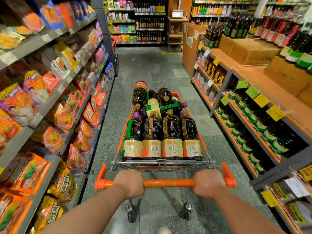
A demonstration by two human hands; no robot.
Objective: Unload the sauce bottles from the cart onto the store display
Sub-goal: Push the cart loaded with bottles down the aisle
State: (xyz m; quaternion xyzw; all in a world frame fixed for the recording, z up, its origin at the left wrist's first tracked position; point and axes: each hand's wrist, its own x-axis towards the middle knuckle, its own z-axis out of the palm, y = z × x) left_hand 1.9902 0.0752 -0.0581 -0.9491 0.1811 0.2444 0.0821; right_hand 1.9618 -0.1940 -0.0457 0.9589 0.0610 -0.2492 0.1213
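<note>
Both hands [129, 183] grip the cart handle [168, 183], sauce bottles [162, 132] just beyond.

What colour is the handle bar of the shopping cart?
Orange; the cart's plastic handle bar shows best in the head view.

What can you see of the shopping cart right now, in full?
The cart is a wire-mesh metal basket with orange plastic rim trim, orange corner pieces and an orange handle bar. It stands upright on castors in the aisle between shelving. Dark sauce bottles fill it: four stand upright nearest the handle, others lie piled behind. The left hand and right hand each grip the bar.
</note>
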